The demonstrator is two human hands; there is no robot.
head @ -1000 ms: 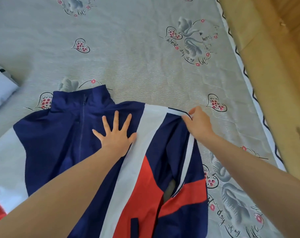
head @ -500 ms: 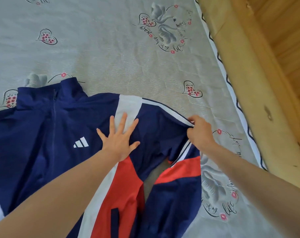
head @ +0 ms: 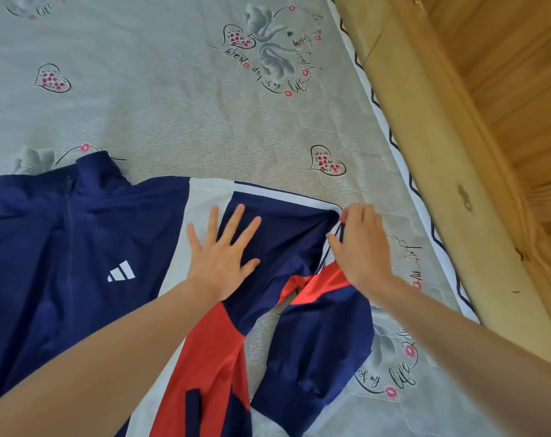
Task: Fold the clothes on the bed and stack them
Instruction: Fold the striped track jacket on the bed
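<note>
Head view: we press our left hand (head: 223, 263), fingers (head: 234, 222) spread wide, flat on the jacket (head: 78, 247) lying on the bed (head: 173, 115). Our right hand (head: 360, 247) pinches its folded sleeve (head: 315, 335) at the shoulder.

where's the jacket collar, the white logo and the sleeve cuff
jacket collar (head: 92, 168), head view, on the navy stand-up band right of the zip
white logo (head: 121, 271), head view, on the middle stripe of the chest mark
sleeve cuff (head: 291, 378), head view, on the gathered navy end of the sleeve
</note>
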